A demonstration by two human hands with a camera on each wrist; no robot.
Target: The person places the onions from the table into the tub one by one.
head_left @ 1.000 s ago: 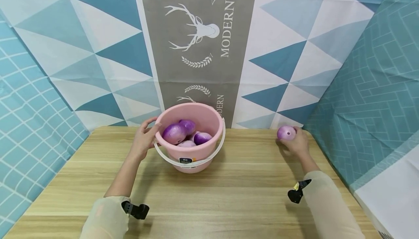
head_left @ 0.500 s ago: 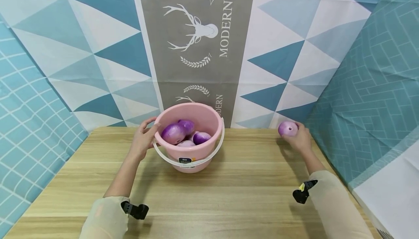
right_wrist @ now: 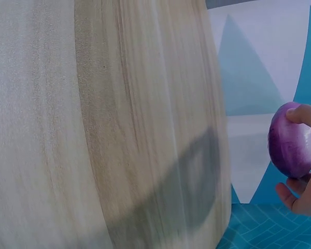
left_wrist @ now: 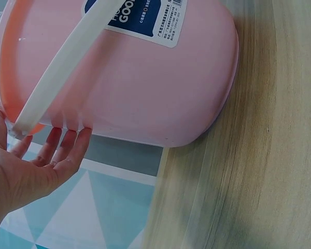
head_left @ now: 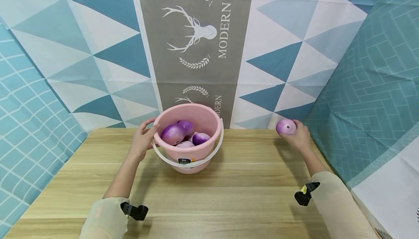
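Note:
A pink bucket (head_left: 193,155) with a white handle (head_left: 214,152) stands upright at the back middle of the table. Inside it lie several purple onions (head_left: 172,134). My left hand (head_left: 141,142) holds the bucket's left rim; in the left wrist view its fingertips (left_wrist: 84,134) touch the outer wall beside the handle's end. At the table's back right, my right hand (head_left: 300,137) grips a single purple onion (head_left: 283,127) above the surface. In the right wrist view the thumb lies over that onion (right_wrist: 290,145) and the fingers curl below it.
The wooden table (head_left: 242,195) ends at a patterned cloth backdrop (head_left: 278,60). A teal cloth (head_left: 370,86) borders the right side and a blue checked cloth (head_left: 29,122) the left. A white surface (head_left: 392,188) lies at the lower right.
My right hand, with the onion in it, has shifted slightly up from the table over the last second. The left hand and the bucket keep their places, and the view tilts slightly.

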